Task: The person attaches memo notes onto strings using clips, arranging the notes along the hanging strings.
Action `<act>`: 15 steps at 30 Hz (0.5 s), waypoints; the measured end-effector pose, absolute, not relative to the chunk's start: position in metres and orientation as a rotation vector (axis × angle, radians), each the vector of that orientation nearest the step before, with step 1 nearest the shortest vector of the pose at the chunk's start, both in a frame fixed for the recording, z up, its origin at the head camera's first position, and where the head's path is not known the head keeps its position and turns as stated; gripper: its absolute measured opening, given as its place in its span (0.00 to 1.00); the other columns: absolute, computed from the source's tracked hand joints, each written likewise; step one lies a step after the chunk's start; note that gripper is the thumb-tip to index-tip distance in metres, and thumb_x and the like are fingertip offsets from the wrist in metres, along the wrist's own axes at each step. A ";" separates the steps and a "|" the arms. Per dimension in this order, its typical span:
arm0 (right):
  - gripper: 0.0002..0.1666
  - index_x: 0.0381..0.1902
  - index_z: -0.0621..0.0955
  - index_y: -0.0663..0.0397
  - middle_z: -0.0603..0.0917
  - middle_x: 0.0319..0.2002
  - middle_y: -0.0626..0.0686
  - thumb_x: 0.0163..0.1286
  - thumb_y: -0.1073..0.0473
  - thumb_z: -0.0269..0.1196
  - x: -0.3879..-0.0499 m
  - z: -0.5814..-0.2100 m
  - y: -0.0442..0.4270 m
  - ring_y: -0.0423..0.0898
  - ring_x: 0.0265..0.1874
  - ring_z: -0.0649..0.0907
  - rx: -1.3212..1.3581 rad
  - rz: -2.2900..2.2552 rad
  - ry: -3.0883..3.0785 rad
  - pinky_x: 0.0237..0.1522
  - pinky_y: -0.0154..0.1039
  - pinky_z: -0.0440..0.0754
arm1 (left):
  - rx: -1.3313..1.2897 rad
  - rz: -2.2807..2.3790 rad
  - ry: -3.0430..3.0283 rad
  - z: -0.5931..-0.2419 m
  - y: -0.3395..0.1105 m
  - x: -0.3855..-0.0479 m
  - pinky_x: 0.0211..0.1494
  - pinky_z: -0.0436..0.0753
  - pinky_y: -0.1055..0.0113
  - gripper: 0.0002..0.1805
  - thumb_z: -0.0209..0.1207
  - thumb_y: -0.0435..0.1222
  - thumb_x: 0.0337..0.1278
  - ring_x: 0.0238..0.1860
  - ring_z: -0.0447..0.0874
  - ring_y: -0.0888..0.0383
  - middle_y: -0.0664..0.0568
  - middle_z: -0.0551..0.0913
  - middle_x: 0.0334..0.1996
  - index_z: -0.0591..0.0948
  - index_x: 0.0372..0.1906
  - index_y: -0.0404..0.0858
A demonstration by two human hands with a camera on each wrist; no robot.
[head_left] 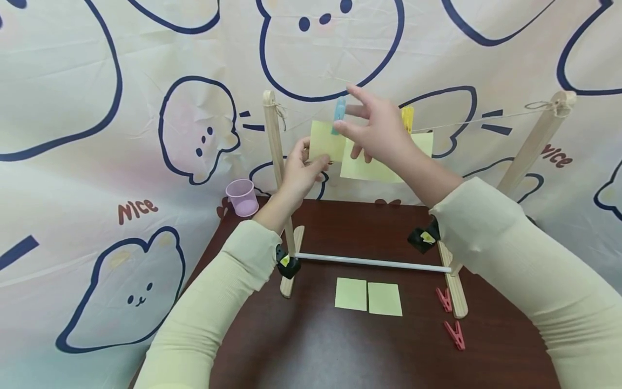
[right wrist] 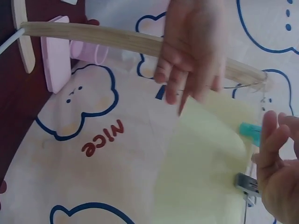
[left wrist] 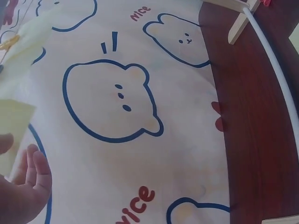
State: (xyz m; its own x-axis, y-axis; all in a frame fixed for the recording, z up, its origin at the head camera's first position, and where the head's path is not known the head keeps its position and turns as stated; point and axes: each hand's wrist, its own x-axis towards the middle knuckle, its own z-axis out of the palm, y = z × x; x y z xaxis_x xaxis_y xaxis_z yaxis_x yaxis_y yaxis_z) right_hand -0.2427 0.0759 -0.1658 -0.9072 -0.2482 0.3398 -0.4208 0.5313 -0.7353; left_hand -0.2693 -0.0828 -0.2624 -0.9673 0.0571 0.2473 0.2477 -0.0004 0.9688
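Observation:
A small yellow note [head_left: 323, 141] is pinched at its lower edge between the thumb and fingers of my left hand [head_left: 301, 170]. At the note's top right corner stands a blue clothespin [head_left: 339, 114], teal in the right wrist view [right wrist: 250, 133]. My right hand [head_left: 381, 127] is beside this pin with fingers spread, the index finger raised; whether a fingertip touches the pin is unclear. Behind the right hand hangs a larger pale yellow sheet [head_left: 369, 168], with a yellow clothespin [head_left: 407, 118] above it on the string [head_left: 466, 123]. The left wrist view shows my left thumb on the note [left wrist: 16, 121].
Wooden posts [head_left: 275, 140] carry the string, joined below by a white rod [head_left: 369, 262]. Two yellow notes [head_left: 351, 294] and two red clothespins [head_left: 454, 335] lie on the dark table [head_left: 311, 346]. A pink cup [head_left: 242, 198] stands at the back left. A grey clip [right wrist: 246, 184] shows near the sheet.

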 end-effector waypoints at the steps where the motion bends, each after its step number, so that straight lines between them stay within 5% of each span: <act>1: 0.42 0.71 0.57 0.38 0.72 0.61 0.49 0.63 0.51 0.63 -0.240 -0.165 0.078 0.48 0.17 0.82 0.579 1.285 -2.568 0.15 0.32 0.76 | -0.306 -2.101 -2.128 -0.264 -0.083 -0.269 0.31 0.76 0.68 0.25 0.58 0.30 0.58 0.37 0.79 0.50 0.42 0.77 0.45 0.66 0.60 0.39; 4: 0.40 0.70 0.58 0.39 0.73 0.60 0.46 0.64 0.52 0.62 -0.229 -0.168 0.089 0.43 0.19 0.82 0.686 1.171 -2.417 0.16 0.30 0.76 | -0.204 -2.073 -2.209 -0.272 -0.083 -0.267 0.30 0.78 0.67 0.33 0.62 0.30 0.53 0.34 0.79 0.56 0.46 0.76 0.47 0.62 0.64 0.44; 10: 0.16 0.48 0.77 0.65 0.84 0.39 0.55 0.61 0.67 0.59 -0.210 -0.206 0.134 0.39 0.17 0.80 0.980 0.789 -1.961 0.20 0.22 0.71 | -0.043 -1.909 -2.518 -0.314 -0.083 -0.259 0.24 0.77 0.70 0.35 0.59 0.31 0.55 0.31 0.79 0.55 0.44 0.74 0.51 0.58 0.67 0.43; 15: 0.09 0.38 0.81 0.63 0.83 0.27 0.53 0.58 0.68 0.59 -0.204 -0.269 0.180 0.38 0.19 0.77 0.987 0.645 -2.150 0.21 0.28 0.73 | -0.066 -1.621 -2.834 -0.373 -0.085 -0.251 0.26 0.76 0.68 0.33 0.58 0.33 0.54 0.30 0.78 0.54 0.42 0.75 0.46 0.61 0.65 0.38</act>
